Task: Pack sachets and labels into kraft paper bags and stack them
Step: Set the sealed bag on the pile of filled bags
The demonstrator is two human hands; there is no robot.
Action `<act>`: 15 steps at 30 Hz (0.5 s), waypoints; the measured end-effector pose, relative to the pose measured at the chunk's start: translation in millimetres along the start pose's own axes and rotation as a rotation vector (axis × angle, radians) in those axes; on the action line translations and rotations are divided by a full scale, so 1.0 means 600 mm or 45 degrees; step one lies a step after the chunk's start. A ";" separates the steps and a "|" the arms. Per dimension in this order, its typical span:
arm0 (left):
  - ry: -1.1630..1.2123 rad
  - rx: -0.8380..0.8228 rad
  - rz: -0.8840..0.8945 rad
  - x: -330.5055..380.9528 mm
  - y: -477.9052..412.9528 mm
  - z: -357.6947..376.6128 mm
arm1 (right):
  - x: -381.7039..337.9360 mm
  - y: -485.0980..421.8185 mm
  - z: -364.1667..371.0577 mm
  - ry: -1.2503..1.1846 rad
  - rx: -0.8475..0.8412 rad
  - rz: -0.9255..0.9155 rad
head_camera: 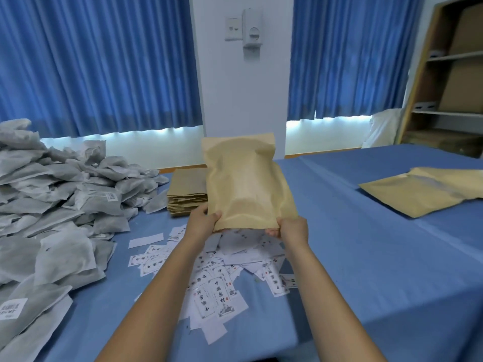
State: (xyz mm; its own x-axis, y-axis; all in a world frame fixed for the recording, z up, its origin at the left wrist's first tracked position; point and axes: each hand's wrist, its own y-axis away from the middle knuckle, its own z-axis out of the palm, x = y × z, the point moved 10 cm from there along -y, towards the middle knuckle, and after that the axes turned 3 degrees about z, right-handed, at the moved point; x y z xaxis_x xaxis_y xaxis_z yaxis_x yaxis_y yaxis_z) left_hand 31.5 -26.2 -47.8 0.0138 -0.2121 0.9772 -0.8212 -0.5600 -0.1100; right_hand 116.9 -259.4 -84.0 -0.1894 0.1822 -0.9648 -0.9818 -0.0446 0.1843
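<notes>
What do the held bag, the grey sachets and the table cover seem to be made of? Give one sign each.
Bag: matte brown kraft paper; dull tan face, soft dents.
Sachets: probably thin non-woven fabric or filter paper; limp, slightly see-through.
Table cover: seemingly blue woven cloth; pressed fold lines, drapes over the edge.

sachets [52, 194] left; labels [214, 273] centre; empty bags [187, 190] behind labels; filled bags [428, 189] right.
</notes>
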 end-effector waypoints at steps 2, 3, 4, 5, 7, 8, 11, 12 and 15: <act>0.121 -0.062 -0.012 0.007 0.001 0.052 | -0.012 -0.002 -0.047 -0.138 0.079 -0.025; 0.195 -0.093 -0.038 0.009 0.001 0.082 | -0.013 -0.007 -0.073 -0.218 0.118 -0.026; 0.252 -0.124 -0.070 0.009 0.002 0.115 | -0.013 -0.011 -0.102 -0.292 0.161 -0.017; 0.279 -0.161 -0.100 0.007 0.002 0.150 | -0.011 -0.016 -0.133 -0.350 0.208 0.000; 0.239 -0.245 -0.149 -0.001 0.005 0.223 | -0.002 -0.030 -0.197 -0.424 0.299 0.036; 0.213 -0.293 -0.173 -0.007 0.006 0.260 | 0.001 -0.037 -0.228 -0.446 0.343 0.051; 0.181 -0.390 -0.226 -0.008 0.005 0.360 | -0.002 -0.068 -0.307 -0.476 0.439 0.070; 0.195 -0.405 -0.222 0.005 -0.001 0.395 | -0.010 -0.086 -0.325 -0.497 0.451 0.058; 0.477 -0.386 -0.246 0.065 -0.032 0.483 | -0.061 -0.159 -0.340 -0.732 0.390 -0.086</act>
State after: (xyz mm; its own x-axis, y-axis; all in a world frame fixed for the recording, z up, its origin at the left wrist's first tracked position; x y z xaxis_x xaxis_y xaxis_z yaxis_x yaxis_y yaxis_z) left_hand 213.3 -255.8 -60.6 0.0215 0.2047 0.9786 -0.9529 -0.2919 0.0820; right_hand 219.6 -462.1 -104.6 -0.0185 0.6748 -0.7377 -0.9338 0.2520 0.2539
